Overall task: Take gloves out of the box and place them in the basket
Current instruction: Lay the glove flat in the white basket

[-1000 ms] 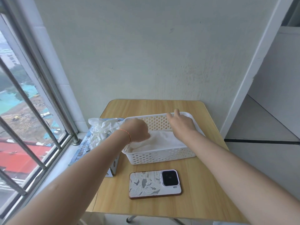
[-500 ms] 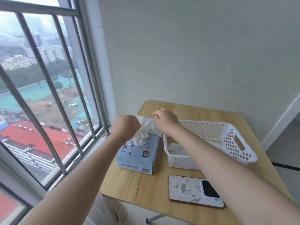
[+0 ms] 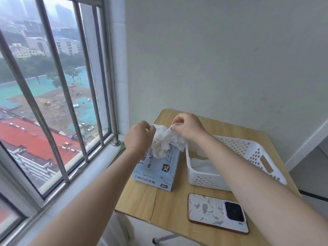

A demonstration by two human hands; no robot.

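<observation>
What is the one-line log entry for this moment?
left hand: pinches gloves | right hand: pinches gloves | gloves: above box | basket: beside box

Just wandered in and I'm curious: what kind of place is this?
Probably a corner of a high-rise flat or office: a barred window overlooks rooftops far below, with a small folding table against a plain wall.

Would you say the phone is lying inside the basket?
No, the phone lies on the table, in front of the basket.
</observation>
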